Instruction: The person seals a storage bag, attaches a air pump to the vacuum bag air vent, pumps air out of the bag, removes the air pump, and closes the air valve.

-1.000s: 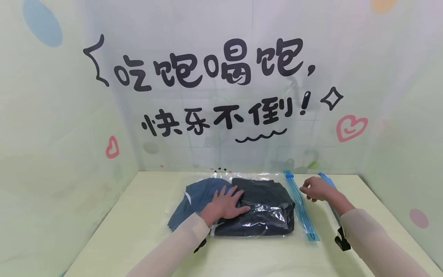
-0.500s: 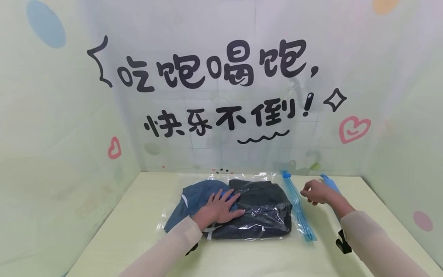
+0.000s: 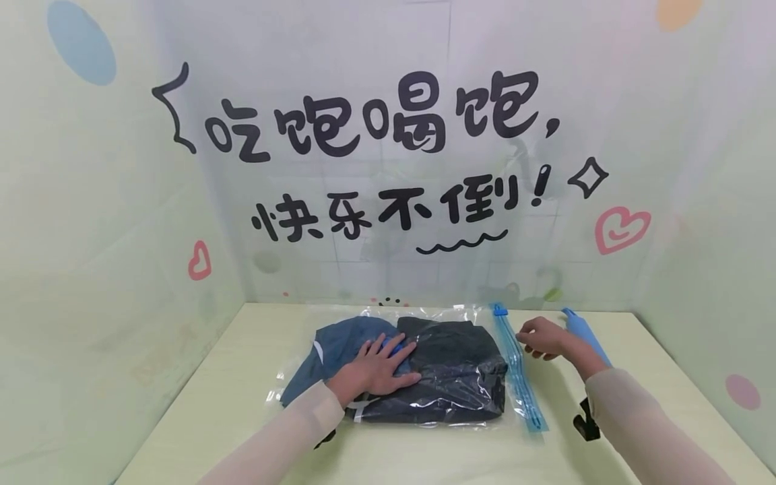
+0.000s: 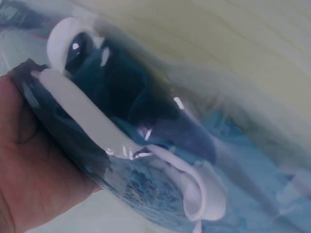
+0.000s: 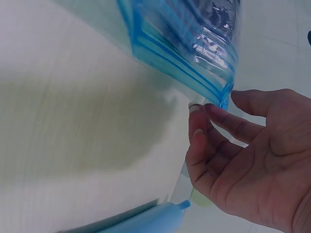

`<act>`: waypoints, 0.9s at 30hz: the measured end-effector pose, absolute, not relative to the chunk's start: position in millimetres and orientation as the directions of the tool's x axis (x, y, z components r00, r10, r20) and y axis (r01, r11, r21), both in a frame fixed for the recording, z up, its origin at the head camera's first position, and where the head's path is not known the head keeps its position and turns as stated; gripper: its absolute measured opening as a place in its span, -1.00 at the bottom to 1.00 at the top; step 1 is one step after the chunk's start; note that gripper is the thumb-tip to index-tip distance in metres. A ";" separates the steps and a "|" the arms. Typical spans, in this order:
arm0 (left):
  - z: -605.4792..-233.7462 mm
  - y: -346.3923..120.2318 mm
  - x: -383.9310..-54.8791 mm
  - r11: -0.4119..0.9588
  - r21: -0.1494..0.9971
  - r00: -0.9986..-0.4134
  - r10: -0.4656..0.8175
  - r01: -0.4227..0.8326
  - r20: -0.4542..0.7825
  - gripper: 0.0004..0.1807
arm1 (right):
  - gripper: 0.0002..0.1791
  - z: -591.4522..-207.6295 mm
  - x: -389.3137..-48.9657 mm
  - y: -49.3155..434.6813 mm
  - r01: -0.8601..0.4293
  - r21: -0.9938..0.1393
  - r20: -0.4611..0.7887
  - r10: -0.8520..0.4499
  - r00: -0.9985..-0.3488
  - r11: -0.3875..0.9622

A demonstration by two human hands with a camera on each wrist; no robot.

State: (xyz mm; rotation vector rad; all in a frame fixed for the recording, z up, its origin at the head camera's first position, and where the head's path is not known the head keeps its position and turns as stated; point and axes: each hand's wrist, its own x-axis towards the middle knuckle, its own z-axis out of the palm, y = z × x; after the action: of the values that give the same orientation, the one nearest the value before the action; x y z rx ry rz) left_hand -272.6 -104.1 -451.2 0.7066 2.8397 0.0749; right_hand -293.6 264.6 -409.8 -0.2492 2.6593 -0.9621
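While the left hand [image 3: 377, 370] lies spread atop the clear bag [image 3: 512, 399] on the desk [image 3: 412, 458], I'd say to steady the clothes [image 3: 455, 343] inside, the right hand [image 3: 543, 339] hovers beside the bag's blue zip [image 3: 516, 364], fingers loosely bent, seemingly grasping nothing.

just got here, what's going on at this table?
A person's left hand lies spread on a clear zip bag holding a blue garment and a dark one. The right hand is beside the bag's blue zip strip, thumb and fingertips apart; contact is unclear. The slider sits at the strip's far end. A light-blue tube lies on the table past the right hand.
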 end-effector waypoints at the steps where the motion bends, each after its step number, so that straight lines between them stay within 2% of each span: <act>1: -451.2 -104.6 -272.2 0.882 0.094 -0.860 0.471 0.461 -0.196 -0.16 | -0.70 -410.6 -296.5 264.1 -0.044 -0.658 -0.229 -0.256 -0.939 0.752; 6: -448.9 -107.8 -269.7 0.882 0.089 -0.856 0.471 0.463 -0.212 -0.17 | -0.52 -415.7 -308.6 260.5 0.064 -0.712 -0.309 -0.231 -0.923 0.700; 10: -452.0 -111.7 -270.8 0.880 0.093 -0.851 0.475 0.467 -0.223 -0.16 | -0.47 -422.5 -315.2 257.1 0.135 -0.771 -0.350 -0.236 -0.907 0.623; 21: -453.3 -113.9 -271.3 0.874 0.100 -0.848 0.486 0.476 -0.212 -0.16 | -0.46 -425.7 -332.2 251.3 0.238 -0.896 -0.345 -0.247 -0.906 0.376; 24: -452.3 -113.9 -270.8 0.871 0.094 -0.844 0.491 0.482 -0.216 -0.16 | -0.42 -425.6 -335.7 248.2 0.287 -0.919 -0.353 -0.240 -0.904 0.269; 27: -445.1 -111.6 -267.3 0.875 0.088 -0.844 0.482 0.476 -0.235 -0.17 | -0.38 -426.9 -337.8 246.0 0.294 -0.928 -0.344 -0.218 -0.913 0.231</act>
State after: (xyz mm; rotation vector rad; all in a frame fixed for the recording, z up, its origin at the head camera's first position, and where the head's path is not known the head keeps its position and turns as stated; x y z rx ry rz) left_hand -267.3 -111.6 -445.1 0.7264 2.7963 0.0385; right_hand -337.8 246.0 -426.9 0.0697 2.1079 -1.7263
